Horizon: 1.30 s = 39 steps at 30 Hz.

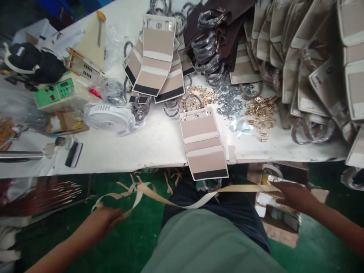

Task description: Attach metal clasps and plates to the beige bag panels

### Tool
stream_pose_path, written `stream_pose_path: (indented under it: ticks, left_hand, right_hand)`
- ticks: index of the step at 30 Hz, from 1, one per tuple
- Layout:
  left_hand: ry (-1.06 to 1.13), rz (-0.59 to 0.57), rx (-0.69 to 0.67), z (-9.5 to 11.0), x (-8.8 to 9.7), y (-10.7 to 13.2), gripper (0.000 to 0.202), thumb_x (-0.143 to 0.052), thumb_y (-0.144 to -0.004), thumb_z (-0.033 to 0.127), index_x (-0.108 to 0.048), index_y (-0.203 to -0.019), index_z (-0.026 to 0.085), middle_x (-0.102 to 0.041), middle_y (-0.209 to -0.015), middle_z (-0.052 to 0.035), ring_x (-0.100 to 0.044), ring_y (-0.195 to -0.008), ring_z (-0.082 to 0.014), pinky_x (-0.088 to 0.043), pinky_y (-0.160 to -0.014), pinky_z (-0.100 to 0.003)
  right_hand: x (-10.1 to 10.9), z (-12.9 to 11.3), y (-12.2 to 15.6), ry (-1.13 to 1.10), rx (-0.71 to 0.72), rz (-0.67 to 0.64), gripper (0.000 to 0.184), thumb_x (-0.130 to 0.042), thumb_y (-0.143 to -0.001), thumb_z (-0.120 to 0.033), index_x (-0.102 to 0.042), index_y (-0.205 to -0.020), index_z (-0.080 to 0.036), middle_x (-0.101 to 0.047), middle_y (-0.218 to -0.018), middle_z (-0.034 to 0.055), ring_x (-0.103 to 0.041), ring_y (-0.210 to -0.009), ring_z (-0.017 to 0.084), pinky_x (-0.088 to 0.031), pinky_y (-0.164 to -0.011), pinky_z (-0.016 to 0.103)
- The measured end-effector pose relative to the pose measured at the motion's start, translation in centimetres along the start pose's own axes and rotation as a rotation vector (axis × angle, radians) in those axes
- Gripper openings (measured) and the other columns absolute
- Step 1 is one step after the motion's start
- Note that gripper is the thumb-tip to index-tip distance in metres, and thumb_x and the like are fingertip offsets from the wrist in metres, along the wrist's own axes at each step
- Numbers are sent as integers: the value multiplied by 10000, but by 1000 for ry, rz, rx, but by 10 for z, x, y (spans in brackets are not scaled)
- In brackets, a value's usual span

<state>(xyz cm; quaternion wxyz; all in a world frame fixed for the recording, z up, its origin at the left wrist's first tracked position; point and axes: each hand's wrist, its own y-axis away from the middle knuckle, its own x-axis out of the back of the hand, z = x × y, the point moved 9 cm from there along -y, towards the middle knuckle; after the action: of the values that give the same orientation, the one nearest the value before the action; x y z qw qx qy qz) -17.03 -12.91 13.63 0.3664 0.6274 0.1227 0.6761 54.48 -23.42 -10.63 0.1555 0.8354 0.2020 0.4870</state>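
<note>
The left hand [99, 225] and the right hand [295, 197] are holding a beige strap [241, 188] between them, with its slack length curving and looping below the front edge of the white surface [153, 151]; the fingers [115, 217] of each hand are closing on the strap; a folded tan bag panel [203, 144] is hanging over that edge, just above the strap; brass fittings [260, 113] are lying beyond it; a cardboard box [280, 227] is sitting on the green floor [321, 242] beneath the right hand.
</note>
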Motion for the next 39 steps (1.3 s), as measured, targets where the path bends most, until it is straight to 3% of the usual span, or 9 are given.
stream_pose_path:
  ticks: [7, 10, 16, 20, 25, 28, 32, 36, 39]
  left_hand:
    - [165, -123, -236, 156, -11, -73, 367, -369, -1097, 336, -677, -946, 207, -726, -846, -34, -715, -857, -217, -344, -1210, -504]
    - [229, -60, -303, 179, 4, -73, 302, -410, -1086, 313, -673, -972, 220, -737, -870, -25, -719, -871, -204, -342, -1225, -494]
    - [87, -55, -320, 158, 9, -49, 297, -411, -1075, 248, -702, -1021, 229, -745, -875, -34, -728, -857, -231, -420, -1145, -544]
    - [-4, 61, -304, 132, 10, -21, 301, -425, -1061, 200, -724, -1062, 238, -779, -951, -45, -744, -876, -241, -448, -1120, -541]
    - [-10, 168, -95, 87, 1, 5, 277, -564, -1010, 274, -720, -1238, 254, -774, -1197, -96, -727, -1099, -318, -516, -1072, -545]
    - [169, 238, 49, 75, 1, 2, 606, -681, -935, 353, -524, -1511, 246, -655, -1440, -141, -629, -1311, -361, -560, -1055, -524]
    - [410, 349, -162, 135, 30, -27, 882, -704, -898, 260, -258, -1658, 273, -455, -1631, -146, -440, -1502, -331, -423, -1216, -539]
    - [529, 115, -547, 219, 48, -51, 633, -683, -861, 198, -539, -1473, 269, -712, -1309, -79, -657, -1230, -258, -363, -1248, -480]
    - [501, -54, -547, 225, 50, -60, 207, -720, -844, 223, -722, -1049, 246, -728, -906, 9, -687, -913, -195, -335, -1238, -464]
  right_hand:
    - [29, -353, -48, -525, 452, -4, 659, -702, -948, -360, -494, -1571, -309, -570, -1556, 124, -550, -1423, 305, -460, -1189, 501]
    - [43, -428, -72, -522, 555, 84, 857, -782, -876, -281, -382, -1634, -282, -479, -1623, 156, -460, -1489, 330, -395, -1223, 561]
    - [30, -429, -83, -436, 616, 105, 559, -733, -907, -218, -604, -1449, -264, -652, -1440, 115, -587, -1344, 297, -468, -1149, 509]
    - [43, -387, -102, -482, 290, 295, 522, -776, -880, -352, -656, -1379, -255, -657, -1401, 143, -590, -1284, 344, -478, -1088, 547]
    - [-1, -420, -111, -780, 111, -478, 420, -684, -903, -576, -731, -843, -163, -684, -766, 29, -615, -731, 188, -474, -680, 294]
    - [12, -449, -91, -960, 177, -612, 417, -662, -927, -543, -648, -753, -165, -559, -675, -30, -481, -635, 116, -359, -592, 236]
    - [40, -475, -62, -989, 359, -667, 407, -690, -934, -485, -572, -694, -177, -506, -689, -50, -446, -671, 107, -342, -620, 236]
    - [69, -480, -42, -871, 449, -652, 372, -684, -953, -412, -555, -690, -181, -502, -697, -55, -460, -677, 107, -334, -633, 240]
    - [92, -456, -31, -710, 414, -603, 342, -666, -978, -418, -613, -731, -187, -557, -713, -45, -524, -685, 115, -330, -625, 242]
